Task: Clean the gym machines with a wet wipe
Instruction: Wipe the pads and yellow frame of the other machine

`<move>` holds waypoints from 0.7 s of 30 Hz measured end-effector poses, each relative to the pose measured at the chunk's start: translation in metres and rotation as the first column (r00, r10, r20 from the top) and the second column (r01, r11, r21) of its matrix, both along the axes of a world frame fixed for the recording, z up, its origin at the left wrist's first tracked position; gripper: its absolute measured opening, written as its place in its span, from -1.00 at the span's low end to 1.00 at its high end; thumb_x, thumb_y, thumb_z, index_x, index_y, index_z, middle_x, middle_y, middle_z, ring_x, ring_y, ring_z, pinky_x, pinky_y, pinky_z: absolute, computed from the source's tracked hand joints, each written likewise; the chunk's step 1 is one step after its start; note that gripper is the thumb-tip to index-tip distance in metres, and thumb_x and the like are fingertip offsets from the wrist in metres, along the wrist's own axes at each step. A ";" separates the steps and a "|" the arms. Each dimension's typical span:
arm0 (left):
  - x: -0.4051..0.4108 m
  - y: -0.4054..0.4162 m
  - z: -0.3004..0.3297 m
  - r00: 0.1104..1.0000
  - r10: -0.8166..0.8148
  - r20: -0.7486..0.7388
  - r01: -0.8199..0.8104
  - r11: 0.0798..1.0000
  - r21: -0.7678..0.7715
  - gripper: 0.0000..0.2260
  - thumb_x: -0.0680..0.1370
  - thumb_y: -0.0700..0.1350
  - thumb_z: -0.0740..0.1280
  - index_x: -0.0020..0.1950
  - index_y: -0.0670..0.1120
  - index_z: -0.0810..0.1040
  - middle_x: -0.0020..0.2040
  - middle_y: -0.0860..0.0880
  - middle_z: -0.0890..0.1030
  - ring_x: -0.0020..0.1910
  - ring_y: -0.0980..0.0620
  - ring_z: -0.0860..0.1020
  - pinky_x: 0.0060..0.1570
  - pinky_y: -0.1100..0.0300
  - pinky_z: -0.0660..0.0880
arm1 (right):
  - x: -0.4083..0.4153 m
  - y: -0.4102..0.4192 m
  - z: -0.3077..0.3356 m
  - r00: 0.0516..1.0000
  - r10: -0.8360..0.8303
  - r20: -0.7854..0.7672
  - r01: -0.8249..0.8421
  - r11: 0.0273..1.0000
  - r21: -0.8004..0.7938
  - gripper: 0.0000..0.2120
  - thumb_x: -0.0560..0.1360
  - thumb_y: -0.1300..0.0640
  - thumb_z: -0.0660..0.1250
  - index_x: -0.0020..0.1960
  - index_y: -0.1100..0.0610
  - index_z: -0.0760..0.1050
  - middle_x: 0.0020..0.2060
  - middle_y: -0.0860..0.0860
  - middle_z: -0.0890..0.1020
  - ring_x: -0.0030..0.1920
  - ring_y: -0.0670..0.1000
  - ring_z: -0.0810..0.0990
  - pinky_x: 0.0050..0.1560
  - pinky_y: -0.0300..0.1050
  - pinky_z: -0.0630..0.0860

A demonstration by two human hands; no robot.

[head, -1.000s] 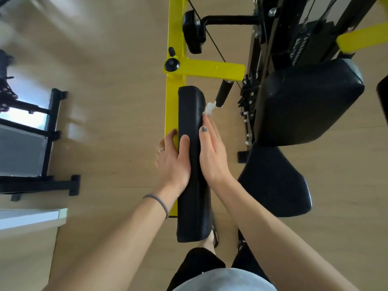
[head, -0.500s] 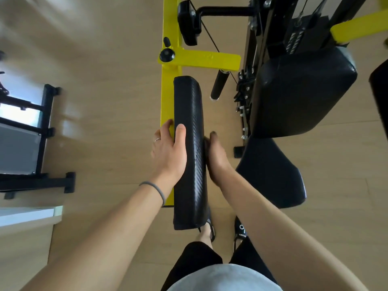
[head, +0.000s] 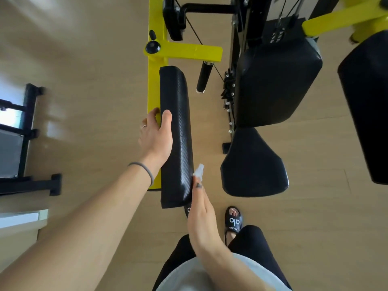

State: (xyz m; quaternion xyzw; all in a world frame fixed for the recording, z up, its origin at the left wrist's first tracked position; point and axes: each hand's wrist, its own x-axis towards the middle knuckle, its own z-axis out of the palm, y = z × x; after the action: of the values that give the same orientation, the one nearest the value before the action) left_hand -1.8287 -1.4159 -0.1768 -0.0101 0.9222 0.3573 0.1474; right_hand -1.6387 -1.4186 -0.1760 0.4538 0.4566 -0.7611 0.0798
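The wipe (head: 199,170) is a small white wad at the right hand's (head: 202,219) fingertips, touching the right edge of the long black pad (head: 176,131) near its end closest to the person. The fingers lie fairly straight along that edge; how they hold the wipe is hidden, so I cannot tell whether that grip is clenched on it or only pressing. The left hand (head: 155,137) grasps the pad's left edge, thumb on top, steadying it against the yellow frame (head: 154,80). To do this pass well, I would keep the left hand braced, press the wipe flat rather than bunched, and run it the whole length of the side, then across the textured top. The seat (head: 253,164) and backrest (head: 275,85) stand to the right.
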 end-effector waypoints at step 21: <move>0.002 0.001 -0.001 1.000 0.022 0.003 -0.022 1.000 0.010 -0.54 0.65 0.24 0.08 0.51 0.12 0.30 0.45 -0.06 0.36 0.39 -0.13 0.37 0.41 -0.10 0.30 | -0.042 0.049 -0.002 0.981 -0.007 0.193 0.053 0.971 -0.234 -0.47 0.67 -0.24 -0.04 0.43 0.06 0.39 0.20 0.08 0.54 0.26 0.11 0.50 0.46 0.08 0.30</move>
State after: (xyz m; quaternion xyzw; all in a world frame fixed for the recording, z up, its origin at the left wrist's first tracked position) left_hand -1.8272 -1.4147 -0.1782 -0.0199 0.9201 0.3634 0.1449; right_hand -1.6806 -1.3700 -0.1781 0.5189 0.3451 -0.7644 0.1654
